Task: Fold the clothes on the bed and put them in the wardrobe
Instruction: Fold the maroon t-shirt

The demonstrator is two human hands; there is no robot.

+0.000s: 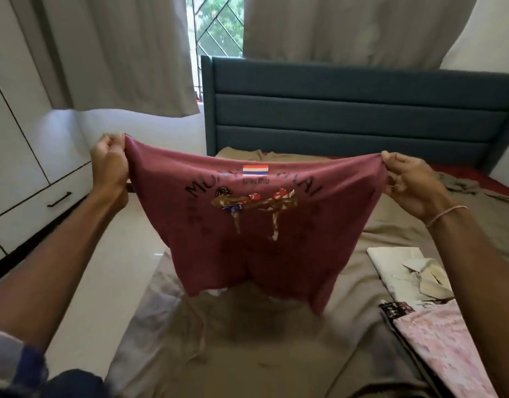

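A maroon T-shirt (pixel 256 234) with a flag patch and a print of two boxers hangs spread in the air above the bed (pixel 247 354). My left hand (pixel 109 165) pinches its upper left corner and my right hand (pixel 411 182) pinches its upper right corner. The shirt's lower edge dangles just over the beige sheet. A white wardrobe (pixel 20 156) with closed doors and a drawer stands at the left.
Folded clothes lie at the right on the bed: a white printed piece (pixel 405 268) and a pink patterned one (pixel 445 340). More crumpled garments (pixel 459 182) lie near the blue headboard (pixel 348 110). A strip of floor (pixel 104 268) runs between bed and wardrobe.
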